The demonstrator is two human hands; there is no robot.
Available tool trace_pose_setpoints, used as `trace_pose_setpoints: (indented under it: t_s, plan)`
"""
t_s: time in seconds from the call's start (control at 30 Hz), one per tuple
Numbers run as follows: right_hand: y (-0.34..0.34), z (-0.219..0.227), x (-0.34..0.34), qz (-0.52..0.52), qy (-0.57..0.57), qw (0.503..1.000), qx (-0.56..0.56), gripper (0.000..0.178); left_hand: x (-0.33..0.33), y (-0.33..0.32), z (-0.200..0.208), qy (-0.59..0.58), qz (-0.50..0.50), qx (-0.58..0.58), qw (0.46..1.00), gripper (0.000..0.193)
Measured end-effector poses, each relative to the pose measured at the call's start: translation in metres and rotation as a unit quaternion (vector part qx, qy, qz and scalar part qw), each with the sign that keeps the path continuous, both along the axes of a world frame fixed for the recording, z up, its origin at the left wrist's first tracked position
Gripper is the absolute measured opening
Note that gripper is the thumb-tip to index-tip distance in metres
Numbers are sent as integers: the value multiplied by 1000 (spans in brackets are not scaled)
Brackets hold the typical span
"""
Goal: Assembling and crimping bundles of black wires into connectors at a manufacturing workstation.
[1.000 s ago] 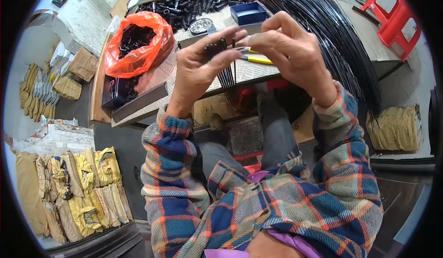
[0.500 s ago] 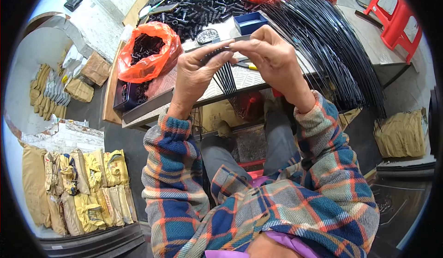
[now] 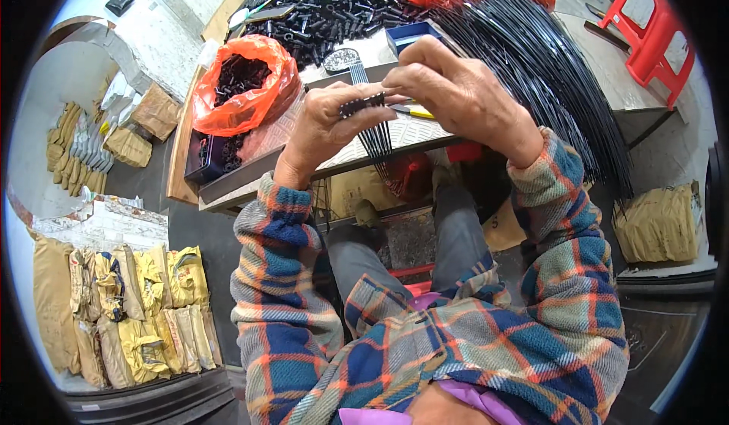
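Note:
Between the thumb and fingers of my left hand [image 3: 323, 125] is a short black strip [image 3: 362, 106] with a row of small light dots or holes. Several thin black rods [image 3: 374, 144] run past the strip, their lower ends hanging beyond the table's front edge. At the strip's right end, my right hand [image 3: 463, 94] has its fingers curled and pinched; whatever lies between the tips is too small or hidden to name. Just behind the hands is a round dish [image 3: 341, 61] of tiny pieces. A yellow-handled tool [image 3: 416, 111] lies partly under my right hand.
An open orange plastic bag [image 3: 282, 83] of black parts stands at the left. Black tubular pieces [image 3: 334, 18] are heaped at the back, near a blue tray [image 3: 410, 34]. A large bundle of black rods [image 3: 539, 83] covers the right side, beside a red stool [image 3: 653, 37].
My right hand has shifted a little right and turned, its back now more toward me. The strip has tilted, so its dotted face shows. My left hand stays on it.

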State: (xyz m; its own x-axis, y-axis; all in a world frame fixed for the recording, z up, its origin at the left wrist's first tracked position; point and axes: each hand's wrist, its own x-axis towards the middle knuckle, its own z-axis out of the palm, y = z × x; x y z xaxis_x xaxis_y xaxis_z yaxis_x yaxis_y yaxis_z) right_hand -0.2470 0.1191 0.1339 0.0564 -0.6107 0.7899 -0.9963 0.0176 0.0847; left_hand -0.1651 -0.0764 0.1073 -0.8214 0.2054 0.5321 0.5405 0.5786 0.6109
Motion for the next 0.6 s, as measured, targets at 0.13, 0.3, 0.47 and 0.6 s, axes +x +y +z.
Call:
trace_pose_setpoints:
  t_s: [0.13,0.3,0.47,0.6]
  plan:
    - [4,-2,5,3,-50,999,15,18,-3,3,1,78,13,-60,995,19]
    - [-2,-2,12,7,-20,1000,10,25,-3,2,-5,122,16,-35,992,22]
    - [-12,3,22,16,-54,998,12,39,0,-2,-10,133,28,-14,991,28]
    - [-13,3,24,6,-66,997,37,47,2,4,-11,121,34,32,992,25]
